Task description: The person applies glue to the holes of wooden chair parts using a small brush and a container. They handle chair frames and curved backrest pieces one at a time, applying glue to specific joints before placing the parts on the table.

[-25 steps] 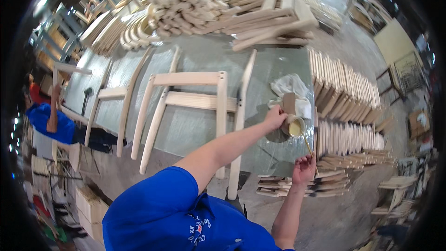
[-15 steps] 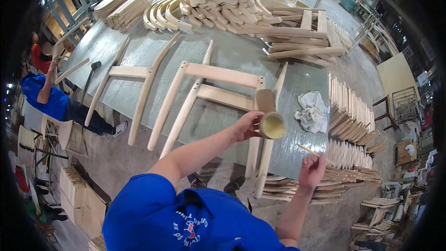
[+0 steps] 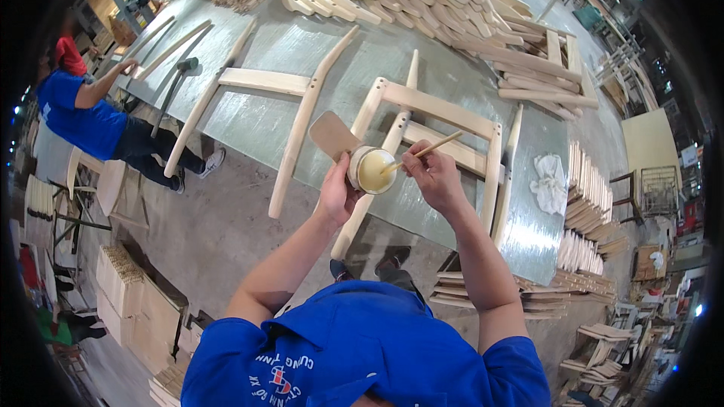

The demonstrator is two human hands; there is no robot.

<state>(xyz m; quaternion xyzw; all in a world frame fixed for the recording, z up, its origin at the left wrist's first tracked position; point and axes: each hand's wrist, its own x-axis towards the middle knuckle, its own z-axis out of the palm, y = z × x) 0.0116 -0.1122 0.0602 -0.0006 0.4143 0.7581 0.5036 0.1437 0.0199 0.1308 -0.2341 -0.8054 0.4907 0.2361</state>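
Observation:
My left hand (image 3: 338, 193) is closed around a small round cup (image 3: 365, 152) of pale yellow, glue-like paste (image 3: 373, 173). A flat brown paddle-shaped piece (image 3: 332, 136) sticks out beside the cup's rim; how it is joined is hidden. In my right hand (image 3: 434, 175) a thin wooden stick (image 3: 446, 141) is pinched, its lower end in the paste. Beyond both hands, two pale wooden chair frames (image 3: 441, 109) lie overlapping on the grey-topped table (image 3: 362, 83). To their left rests another frame (image 3: 264, 81), H-shaped with a crossbar.
Curved wooden parts (image 3: 422, 0) are heaped at the table's far side, beside stacked frame pieces (image 3: 535, 79). A white cloth (image 3: 549, 185) lies at the right. Wooden bars (image 3: 588, 188) are stacked past the right edge. A mallet (image 3: 181, 71) and a co-worker in blue (image 3: 83, 117) are at left.
My left hand has brought the cup leftward, with the paddle piece now pointing up-left. My right hand has come in from the right and put the stick into the paste. The view has shifted.

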